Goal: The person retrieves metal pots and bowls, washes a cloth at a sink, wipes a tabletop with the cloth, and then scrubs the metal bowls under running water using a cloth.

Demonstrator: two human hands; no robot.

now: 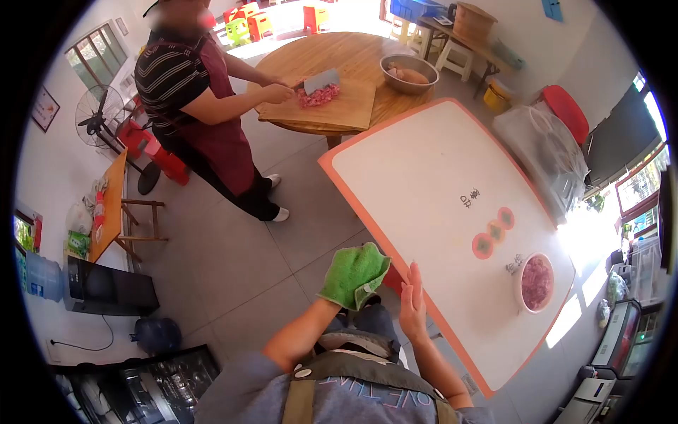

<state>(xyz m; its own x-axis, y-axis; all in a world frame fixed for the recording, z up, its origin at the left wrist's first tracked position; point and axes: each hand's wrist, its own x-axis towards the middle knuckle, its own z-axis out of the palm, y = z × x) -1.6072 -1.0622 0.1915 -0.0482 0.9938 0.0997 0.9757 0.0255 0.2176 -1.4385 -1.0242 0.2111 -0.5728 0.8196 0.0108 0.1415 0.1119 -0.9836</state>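
Observation:
A green towelling cloth (pixel 355 273) covers my left hand (pixel 326 305), which holds it up just off the near left edge of the white table (pixel 417 169). The fingers under the cloth are hidden. At the table's orange rim, my right hand (pixel 412 305) is raised with its fingers stretched out and nothing in it. I cannot tell whether it touches the rim. A white bowl of raw meat (pixel 535 283) stands toward the right end of this table.
Beyond, a person (pixel 201 106) in a maroon apron holds a cleaver (pixel 321 80) over chopped meat (pixel 319 96) on a cutting board (pixel 353 106). A metal basin (pixel 408 74) stands on the round wooden table (pixel 304 53). A standing fan (pixel 99 116) is at left.

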